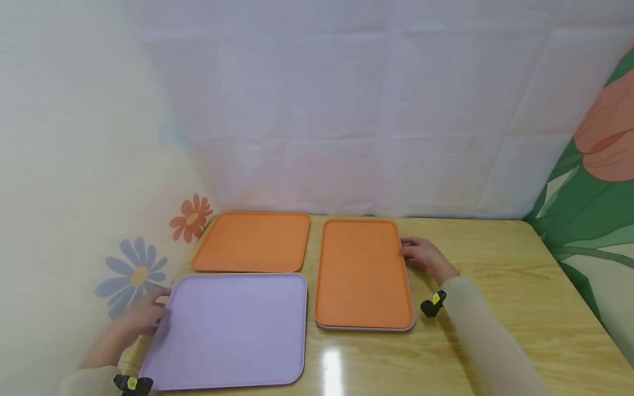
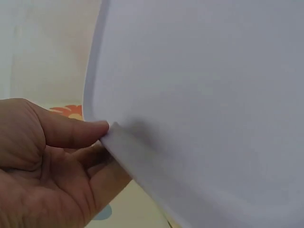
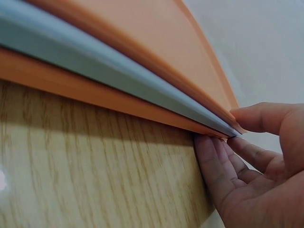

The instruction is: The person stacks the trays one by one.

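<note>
My left hand (image 1: 141, 316) pinches the left rim of a light purple tray (image 1: 238, 330). In the left wrist view the thumb lies on top of that rim, and the fingers are underneath. On the right is a stack topped by an orange tray (image 1: 364, 275). The right wrist view shows a pale purple tray (image 3: 137, 78) under it and another orange tray (image 3: 102, 97) at the bottom. My right hand (image 1: 428, 256) pinches the stack's right side, thumb on the top rim and fingers at the lower edges. How many trays it grips I cannot tell.
Behind the purple tray lies one more orange tray (image 1: 252, 242), near the left wall. All the trays are on a wooden table (image 1: 495, 258). A white cloth (image 1: 356, 110) hangs along the back, and flower-printed panels stand at both sides.
</note>
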`<state>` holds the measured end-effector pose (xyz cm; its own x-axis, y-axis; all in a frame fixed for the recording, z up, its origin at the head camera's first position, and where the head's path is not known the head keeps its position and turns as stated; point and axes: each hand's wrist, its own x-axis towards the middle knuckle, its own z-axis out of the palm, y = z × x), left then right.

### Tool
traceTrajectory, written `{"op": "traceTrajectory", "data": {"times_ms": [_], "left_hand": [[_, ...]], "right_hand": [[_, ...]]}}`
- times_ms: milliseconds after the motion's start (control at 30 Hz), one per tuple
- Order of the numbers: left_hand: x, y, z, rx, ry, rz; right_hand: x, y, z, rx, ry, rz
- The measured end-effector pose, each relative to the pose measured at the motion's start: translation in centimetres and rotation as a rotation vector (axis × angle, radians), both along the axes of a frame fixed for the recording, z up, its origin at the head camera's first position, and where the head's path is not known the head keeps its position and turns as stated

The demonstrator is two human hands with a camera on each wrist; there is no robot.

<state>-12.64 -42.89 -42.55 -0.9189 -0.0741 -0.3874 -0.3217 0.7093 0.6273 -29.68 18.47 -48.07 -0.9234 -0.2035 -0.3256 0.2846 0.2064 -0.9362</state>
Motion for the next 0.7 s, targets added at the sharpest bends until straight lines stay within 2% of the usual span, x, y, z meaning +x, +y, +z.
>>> {"op": "traceTrajectory", "data": {"times_ms": [100, 333, 533, 700], "left_hand": [[0.0, -0.4, 0.4, 0.046, -0.013, -0.002], [0.2, -1.4, 1.2, 0.142, 0.022, 0.002], [0.4, -1.5, 1.7, 0.210, 0.084, -0.003], [0.4, -0.6, 2.2, 0.302, 0.142, 0.032]], "right_hand": [[0.0, 0.0, 0.1, -0.006, -0.004, -0.005], [0.3, 0.3, 0.2, -0.035, 0.001, 0.002], [1.0, 1.1, 0.5, -0.098, 0.033, 0.012], [1.8, 1.4, 1.2, -0.119, 0.060, -0.006]]}}
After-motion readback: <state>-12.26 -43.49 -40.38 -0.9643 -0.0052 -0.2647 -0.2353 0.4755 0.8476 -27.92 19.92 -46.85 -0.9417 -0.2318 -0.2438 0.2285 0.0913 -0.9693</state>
